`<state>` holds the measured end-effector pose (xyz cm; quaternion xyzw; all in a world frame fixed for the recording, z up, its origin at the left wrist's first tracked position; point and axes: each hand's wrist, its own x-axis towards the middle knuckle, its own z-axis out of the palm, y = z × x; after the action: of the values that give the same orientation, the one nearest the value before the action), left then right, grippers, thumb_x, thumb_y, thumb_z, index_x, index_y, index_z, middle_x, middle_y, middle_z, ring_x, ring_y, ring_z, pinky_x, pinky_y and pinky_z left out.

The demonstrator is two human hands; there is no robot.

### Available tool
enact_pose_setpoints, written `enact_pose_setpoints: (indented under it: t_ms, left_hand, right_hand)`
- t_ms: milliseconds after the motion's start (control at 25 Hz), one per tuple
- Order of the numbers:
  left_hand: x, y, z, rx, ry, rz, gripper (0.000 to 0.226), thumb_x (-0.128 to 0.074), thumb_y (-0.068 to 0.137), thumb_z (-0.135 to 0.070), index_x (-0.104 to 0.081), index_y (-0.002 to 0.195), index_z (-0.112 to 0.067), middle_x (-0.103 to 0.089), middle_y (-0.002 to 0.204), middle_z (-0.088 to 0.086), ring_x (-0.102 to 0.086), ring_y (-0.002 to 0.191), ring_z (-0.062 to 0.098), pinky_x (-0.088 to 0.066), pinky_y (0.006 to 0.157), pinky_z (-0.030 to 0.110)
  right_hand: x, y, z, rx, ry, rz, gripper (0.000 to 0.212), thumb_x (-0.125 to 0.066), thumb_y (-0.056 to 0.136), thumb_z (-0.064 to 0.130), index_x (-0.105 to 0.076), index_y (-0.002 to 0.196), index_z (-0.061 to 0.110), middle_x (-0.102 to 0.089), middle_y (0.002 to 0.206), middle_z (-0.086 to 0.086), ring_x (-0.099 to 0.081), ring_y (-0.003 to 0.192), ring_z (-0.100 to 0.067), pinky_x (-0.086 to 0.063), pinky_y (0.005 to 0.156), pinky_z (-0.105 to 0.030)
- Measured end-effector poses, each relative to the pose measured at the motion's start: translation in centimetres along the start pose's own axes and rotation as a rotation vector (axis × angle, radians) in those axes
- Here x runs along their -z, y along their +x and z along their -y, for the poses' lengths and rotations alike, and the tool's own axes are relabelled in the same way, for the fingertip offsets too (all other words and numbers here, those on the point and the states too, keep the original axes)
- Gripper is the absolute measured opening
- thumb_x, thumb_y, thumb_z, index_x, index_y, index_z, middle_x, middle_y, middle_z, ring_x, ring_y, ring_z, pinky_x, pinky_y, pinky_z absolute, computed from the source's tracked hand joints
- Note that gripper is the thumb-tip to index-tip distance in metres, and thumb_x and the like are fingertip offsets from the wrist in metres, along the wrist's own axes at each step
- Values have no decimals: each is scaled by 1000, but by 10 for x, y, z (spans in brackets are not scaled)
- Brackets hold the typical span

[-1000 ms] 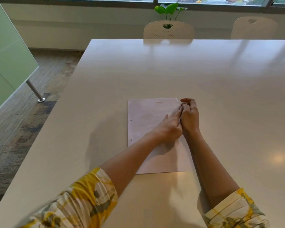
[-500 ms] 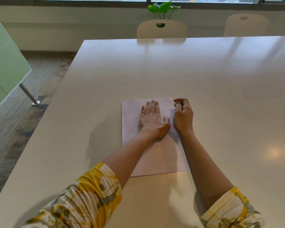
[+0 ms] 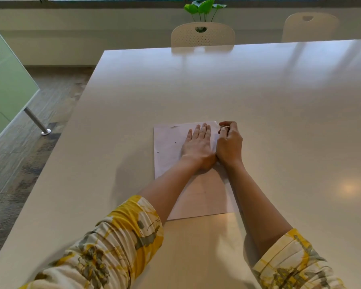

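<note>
A pale pink sheet of paper (image 3: 169,147) lies flat on the white table (image 3: 258,97), with small holes along its left edge and a dark mark near its far left corner. My left hand (image 3: 197,147) rests palm down on the sheet's far half, fingers straight and together. Beside it, my right hand (image 3: 229,142) has its fingers curled at the sheet's far right corner, and thumb and forefinger pinch that corner. Both forearms cover the paper's near right part.
Two cream chairs (image 3: 202,35) (image 3: 310,27) stand at the table's far edge, with a green plant (image 3: 203,8) behind them below the window. A green partition (image 3: 6,86) on a metal foot (image 3: 45,132) stands on the floor to the left.
My left hand has slid left from the far right corner onto the middle of the sheet and lies flat. My right hand has stayed at the corner.
</note>
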<state>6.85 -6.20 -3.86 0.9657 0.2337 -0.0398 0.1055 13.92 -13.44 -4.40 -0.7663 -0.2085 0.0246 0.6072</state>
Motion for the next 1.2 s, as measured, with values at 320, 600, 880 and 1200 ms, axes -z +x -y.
enact_pose_setpoints:
  t_ms: [320, 600, 880, 1200]
  left_hand:
    - [5, -5, 42, 353, -101, -130, 84, -18, 99, -59, 9, 157, -3, 12, 166, 11, 13, 153, 22, 15, 121, 39]
    - [27, -36, 57, 653, 7, -113, 97, -15, 97, -64, 11, 150, 13, 16, 160, 29, 19, 150, 37, 22, 116, 45]
    - [-2, -39, 12, 150, -114, -30, 72, -17, 105, -44, 13, 155, -2, 19, 165, 12, 18, 152, 21, 14, 121, 36]
    - [12, -38, 73, 258, -90, -79, 83, -19, 101, -61, 9, 158, -7, 12, 167, 6, 14, 153, 17, 12, 122, 36]
  right_hand:
    - [-2, 0, 0, 22, -74, 5, 22, -38, 98, 8, -57, 109, 8, -63, 103, -9, -57, 94, -21, -42, 79, -24]
    - [-3, -2, 1, 31, -92, 13, 21, -38, 97, 8, -58, 106, 10, -62, 92, -5, -57, 84, -19, -39, 65, -16]
    - [-4, 1, -3, 16, -93, -15, 20, -40, 99, 10, -58, 108, 9, -61, 99, -5, -56, 88, -18, -40, 67, -13]
    - [-3, 2, -3, 4, -102, -11, 18, -41, 97, 10, -58, 102, 14, -58, 88, 2, -53, 76, -1, -36, 58, -6]
